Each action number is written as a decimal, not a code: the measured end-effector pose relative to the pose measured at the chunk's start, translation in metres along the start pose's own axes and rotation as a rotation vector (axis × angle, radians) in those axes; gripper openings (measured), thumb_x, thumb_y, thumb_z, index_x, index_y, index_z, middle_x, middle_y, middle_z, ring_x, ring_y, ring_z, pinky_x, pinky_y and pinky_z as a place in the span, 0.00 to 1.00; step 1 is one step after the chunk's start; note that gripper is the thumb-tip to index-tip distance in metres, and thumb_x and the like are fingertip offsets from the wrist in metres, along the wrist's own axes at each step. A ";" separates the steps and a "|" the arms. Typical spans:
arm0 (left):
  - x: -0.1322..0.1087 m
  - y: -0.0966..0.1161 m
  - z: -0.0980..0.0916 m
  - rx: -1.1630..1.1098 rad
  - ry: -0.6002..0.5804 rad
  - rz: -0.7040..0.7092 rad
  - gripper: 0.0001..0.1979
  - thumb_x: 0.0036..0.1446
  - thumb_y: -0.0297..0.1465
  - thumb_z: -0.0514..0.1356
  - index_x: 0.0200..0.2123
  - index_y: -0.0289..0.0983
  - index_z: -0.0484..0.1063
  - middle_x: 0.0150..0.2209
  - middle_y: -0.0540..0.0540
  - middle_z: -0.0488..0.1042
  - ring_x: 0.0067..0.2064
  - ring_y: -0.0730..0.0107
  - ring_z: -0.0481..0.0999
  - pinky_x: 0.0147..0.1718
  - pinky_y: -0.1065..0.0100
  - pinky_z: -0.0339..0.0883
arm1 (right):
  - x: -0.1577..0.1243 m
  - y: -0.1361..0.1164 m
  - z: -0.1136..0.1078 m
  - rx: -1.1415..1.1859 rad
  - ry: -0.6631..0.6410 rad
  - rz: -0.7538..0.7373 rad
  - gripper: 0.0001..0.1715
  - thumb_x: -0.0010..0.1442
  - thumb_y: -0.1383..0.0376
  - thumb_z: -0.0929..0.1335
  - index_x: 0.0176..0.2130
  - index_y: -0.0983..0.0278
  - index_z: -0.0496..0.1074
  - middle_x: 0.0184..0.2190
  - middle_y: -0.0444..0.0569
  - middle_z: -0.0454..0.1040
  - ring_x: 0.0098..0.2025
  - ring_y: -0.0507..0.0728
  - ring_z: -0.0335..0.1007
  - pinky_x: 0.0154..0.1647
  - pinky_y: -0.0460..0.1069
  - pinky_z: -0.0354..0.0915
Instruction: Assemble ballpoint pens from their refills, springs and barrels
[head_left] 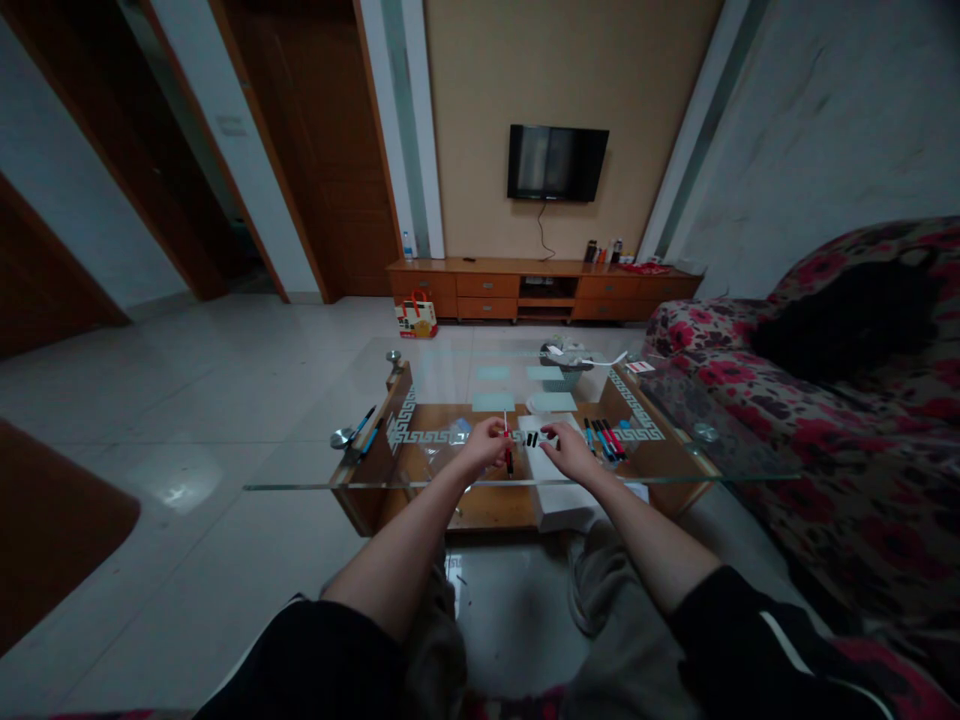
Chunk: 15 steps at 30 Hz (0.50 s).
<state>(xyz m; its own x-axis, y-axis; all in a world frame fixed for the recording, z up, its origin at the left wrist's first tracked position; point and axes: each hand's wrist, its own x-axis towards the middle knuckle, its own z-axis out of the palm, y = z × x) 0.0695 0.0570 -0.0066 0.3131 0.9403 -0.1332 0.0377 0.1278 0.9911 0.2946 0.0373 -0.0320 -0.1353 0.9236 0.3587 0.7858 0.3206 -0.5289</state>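
Note:
Over the glass table, my left hand (489,443) is closed around a slim red pen (508,455) with a dark lower end and a pale upper tip. The pen stands roughly upright in its fingers. My right hand (568,450) is just to the right, its fingers curled together; a small dark bit shows at them, too small to name. Between both hands are several short black pieces (532,439) that look like pen caps. Several blue, black and red pens (604,438) lie side by side to the right of my right hand.
Two blue pens (367,437) lie near the left side of the glass tabletop (300,470). Below the glass are a white box (559,500) and clear plastic wrapping (442,450). A floral sofa (720,390) stands at right, a low TV cabinet (487,285) beyond.

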 end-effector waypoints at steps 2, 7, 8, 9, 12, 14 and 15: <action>0.002 -0.002 -0.001 0.014 0.003 -0.011 0.13 0.51 0.29 0.67 0.37 0.37 0.66 0.20 0.57 0.64 0.16 0.82 0.64 0.16 0.78 0.61 | 0.003 -0.003 0.003 -0.001 0.008 -0.013 0.17 0.58 0.65 0.69 0.48 0.64 0.73 0.41 0.53 0.72 0.38 0.57 0.68 0.44 0.52 0.64; 0.002 -0.004 0.000 0.052 0.017 -0.032 0.12 0.51 0.27 0.66 0.37 0.37 0.67 0.20 0.57 0.65 0.16 0.82 0.64 0.17 0.78 0.62 | 0.008 -0.008 0.011 -0.010 0.021 0.009 0.21 0.57 0.67 0.70 0.51 0.64 0.71 0.44 0.53 0.71 0.43 0.58 0.68 0.46 0.51 0.65; 0.001 -0.003 0.000 0.058 0.020 -0.035 0.11 0.51 0.27 0.66 0.37 0.37 0.67 0.20 0.57 0.65 0.16 0.81 0.64 0.17 0.78 0.62 | 0.009 -0.009 0.012 -0.013 0.022 0.015 0.22 0.56 0.67 0.70 0.51 0.64 0.70 0.45 0.53 0.71 0.44 0.58 0.68 0.47 0.51 0.65; 0.001 -0.003 0.001 0.064 0.020 -0.039 0.11 0.51 0.26 0.65 0.37 0.37 0.67 0.20 0.57 0.65 0.16 0.81 0.65 0.17 0.78 0.62 | 0.010 -0.010 0.013 -0.015 0.024 0.019 0.22 0.56 0.67 0.70 0.52 0.64 0.70 0.45 0.53 0.70 0.45 0.58 0.68 0.47 0.51 0.65; -0.002 0.000 0.001 0.077 0.023 -0.043 0.10 0.52 0.25 0.64 0.38 0.37 0.67 0.21 0.56 0.66 0.17 0.80 0.67 0.17 0.78 0.61 | 0.012 -0.011 0.016 -0.026 0.035 0.029 0.17 0.58 0.66 0.69 0.49 0.63 0.71 0.44 0.53 0.71 0.46 0.58 0.68 0.48 0.51 0.65; -0.003 0.002 0.002 0.083 0.022 -0.047 0.10 0.52 0.25 0.64 0.38 0.36 0.67 0.21 0.56 0.66 0.17 0.80 0.67 0.17 0.79 0.61 | 0.013 -0.012 0.017 -0.032 0.048 0.033 0.13 0.59 0.66 0.68 0.46 0.63 0.72 0.42 0.52 0.72 0.45 0.58 0.68 0.48 0.51 0.65; -0.004 0.002 0.002 0.086 0.021 -0.047 0.10 0.52 0.25 0.64 0.39 0.36 0.67 0.21 0.56 0.66 0.17 0.80 0.67 0.17 0.79 0.60 | 0.013 -0.012 0.017 -0.035 0.055 0.032 0.12 0.59 0.66 0.68 0.45 0.63 0.73 0.42 0.52 0.72 0.45 0.58 0.68 0.48 0.51 0.65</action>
<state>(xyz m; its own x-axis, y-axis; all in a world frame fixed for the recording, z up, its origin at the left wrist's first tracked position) 0.0702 0.0532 -0.0038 0.2890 0.9404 -0.1791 0.1338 0.1456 0.9803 0.2731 0.0489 -0.0334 -0.0773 0.9202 0.3839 0.8099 0.2825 -0.5141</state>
